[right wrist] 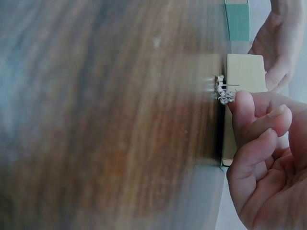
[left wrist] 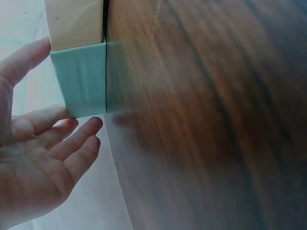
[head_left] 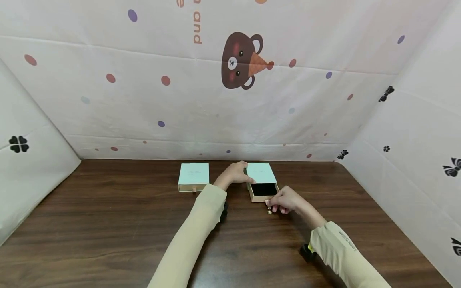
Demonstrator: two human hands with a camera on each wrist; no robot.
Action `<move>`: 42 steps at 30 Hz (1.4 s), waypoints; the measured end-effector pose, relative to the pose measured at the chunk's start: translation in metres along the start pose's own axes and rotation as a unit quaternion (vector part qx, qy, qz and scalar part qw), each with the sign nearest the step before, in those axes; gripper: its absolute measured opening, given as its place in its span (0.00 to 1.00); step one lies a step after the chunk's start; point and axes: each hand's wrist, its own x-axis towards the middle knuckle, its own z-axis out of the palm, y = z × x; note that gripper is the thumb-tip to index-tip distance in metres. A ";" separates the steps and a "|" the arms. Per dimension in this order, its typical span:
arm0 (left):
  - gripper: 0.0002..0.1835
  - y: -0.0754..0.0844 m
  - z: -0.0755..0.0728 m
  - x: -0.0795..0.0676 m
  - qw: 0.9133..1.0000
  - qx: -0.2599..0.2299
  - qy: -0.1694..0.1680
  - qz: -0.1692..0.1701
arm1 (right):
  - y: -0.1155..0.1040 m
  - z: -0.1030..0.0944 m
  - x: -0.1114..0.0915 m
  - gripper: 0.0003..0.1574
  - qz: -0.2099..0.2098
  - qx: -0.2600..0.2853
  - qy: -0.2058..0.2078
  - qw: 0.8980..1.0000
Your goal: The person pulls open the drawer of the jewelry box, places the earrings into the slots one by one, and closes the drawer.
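Observation:
At the back of the table, a pale teal jewelry box point(head_left: 261, 173) has its cream drawer point(head_left: 259, 199) pulled partway out, showing a black lining. My left hand point(head_left: 235, 174) grips the box's sleeve from the left, thumb near its front edge. In the left wrist view, fingers meet the far end of the teal sleeve point(left wrist: 81, 79), while the other fingers stay loose. My right hand point(head_left: 287, 200) is at the drawer's front right corner. Its thumb and finger pinch a sparkling, flower-shaped earring point(right wrist: 225, 97), right beside the drawer's front.
A second teal box point(head_left: 194, 174), closed and with a small pull tab, stands to the left of the left hand. Behind the brown wooden table point(head_left: 108, 224) hangs a white patterned cloth point(head_left: 194, 100), and similar cloth lines both sides.

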 end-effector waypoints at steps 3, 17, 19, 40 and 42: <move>0.41 0.000 0.000 0.000 1.000 -0.003 -0.001 -0.002 | 0.000 0.000 -0.002 0.14 0.004 -0.002 0.000 1.000; 0.42 0.000 -0.001 0.000 1.000 -0.005 -0.001 0.002 | 0.001 0.002 -0.006 0.13 0.001 0.004 0.001 1.000; 0.42 0.000 -0.001 0.000 1.000 -0.005 0.001 0.003 | 0.001 0.002 -0.006 0.13 -0.001 0.004 0.001 1.000; 0.42 -0.002 0.000 0.002 1.000 -0.006 -0.008 0.006 | 0.010 -0.013 -0.009 0.11 -0.111 -0.038 -0.089 0.989; 0.42 -0.001 0.000 0.002 1.000 -0.006 -0.009 0.006 | 0.010 -0.011 -0.008 0.09 -0.114 -0.046 -0.089 0.988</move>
